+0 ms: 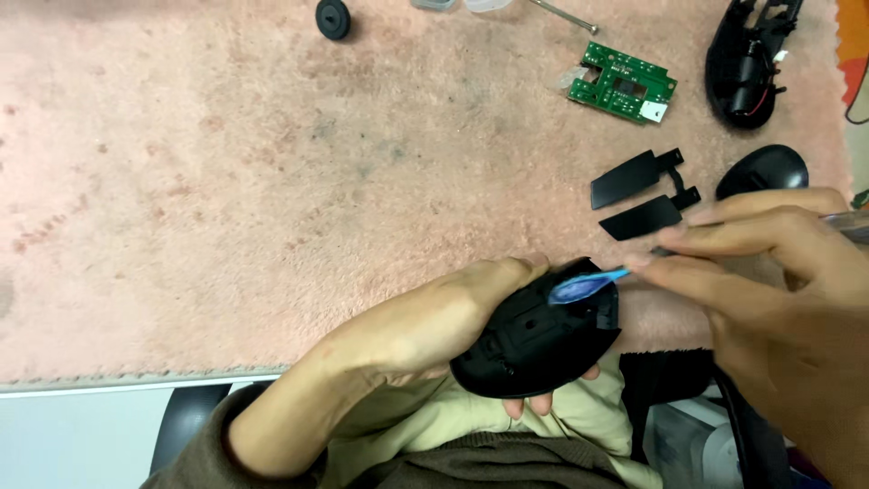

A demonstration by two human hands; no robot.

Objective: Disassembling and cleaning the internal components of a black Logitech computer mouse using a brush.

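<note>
Left hand (425, 326) cups black mouse shell (539, 340); right hand (769, 272) pinches blue brush (584, 286). Risk, likely: brushing nudges loose button pieces (643, 195) off pink worktop mat (226, 181).

A green circuit board (623, 82) lies on the pink fleece mat (226, 181). Near it: two black button plates (644, 193), a black wheel (332, 18), a metal screwdriver shaft (563, 14) and a black mouse base (749, 59).
</note>
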